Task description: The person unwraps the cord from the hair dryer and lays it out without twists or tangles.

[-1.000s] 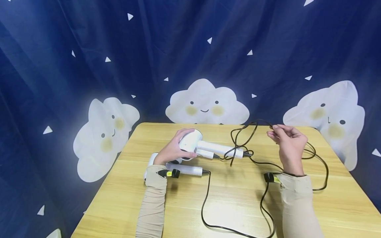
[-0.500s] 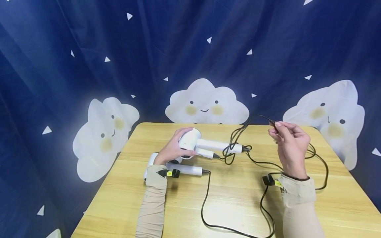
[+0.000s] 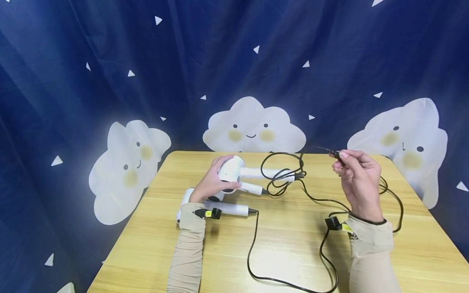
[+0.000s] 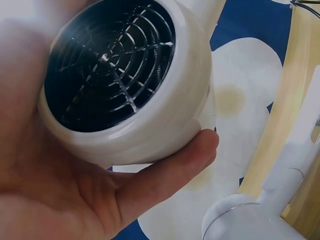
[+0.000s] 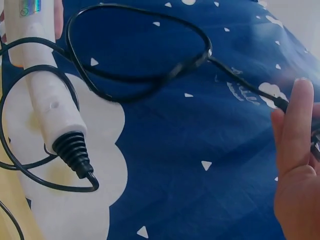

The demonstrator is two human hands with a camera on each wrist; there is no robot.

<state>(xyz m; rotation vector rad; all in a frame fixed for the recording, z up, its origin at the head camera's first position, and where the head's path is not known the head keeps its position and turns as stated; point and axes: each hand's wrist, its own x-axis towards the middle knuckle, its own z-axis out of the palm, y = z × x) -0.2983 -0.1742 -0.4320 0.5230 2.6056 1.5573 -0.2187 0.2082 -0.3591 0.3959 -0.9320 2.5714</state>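
Observation:
My left hand (image 3: 210,183) grips the round head of a white hair dryer (image 3: 231,167), thumb on its near side. In the left wrist view its dark intake grille (image 4: 107,60) faces the camera. The handle (image 5: 55,105) points right, with loops of its black cord (image 5: 142,97) around it. At the right, my right hand (image 3: 360,181) pinches the plug end (image 3: 335,154) of that black cord above the table; the fingers partly hide the plug. Below the held dryer lie two more white hair dryer handles, a farther one (image 3: 251,188) and a nearer one (image 3: 234,209).
The wooden table (image 3: 289,252) carries another black cord (image 3: 253,252) curving along the front, and more cord (image 3: 401,207) lies right of my right wrist. A blue curtain (image 3: 234,49) with white clouds hangs behind the table's back edge.
The hanging cord loops have swung left and spread into a wider ring by the handle. My left hand has lifted the dryer slightly. The right hand still holds the plug end, turned a little.

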